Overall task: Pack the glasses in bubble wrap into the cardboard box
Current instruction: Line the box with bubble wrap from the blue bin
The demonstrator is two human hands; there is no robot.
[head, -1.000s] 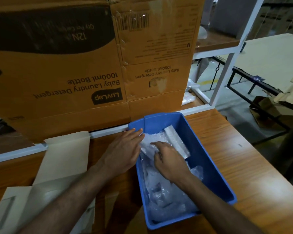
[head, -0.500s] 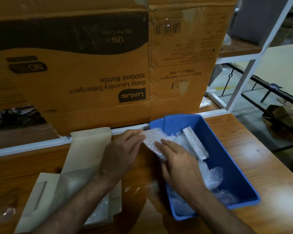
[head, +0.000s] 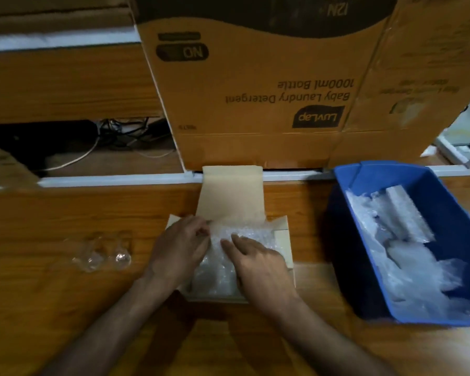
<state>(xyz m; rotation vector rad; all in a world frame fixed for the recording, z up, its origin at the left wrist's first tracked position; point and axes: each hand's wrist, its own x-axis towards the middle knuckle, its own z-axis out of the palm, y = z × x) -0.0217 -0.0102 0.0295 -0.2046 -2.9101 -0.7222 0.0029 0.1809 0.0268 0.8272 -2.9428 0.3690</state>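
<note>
hands (head: 220, 256) on bubble wrap (head: 228, 256), cardboard box (head: 284, 240)

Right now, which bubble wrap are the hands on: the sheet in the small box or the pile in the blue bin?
The bubble wrap sheet in the small cardboard box, under both hands; the blue bin pile lies untouched.

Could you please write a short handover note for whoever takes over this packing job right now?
Left hand and right hand: both rest on a sheet of bubble wrap, pressing it into the small open cardboard box in the middle of the table. Whether either hand grips it cannot be told.
Two clear glasses lie unwrapped on the table, left of the box.
The blue bin, right of the box, holds more bubble wrap.
Done: box open, wrap going in.
Left: wrap both glasses, place them in the box, close the flap.
</note>
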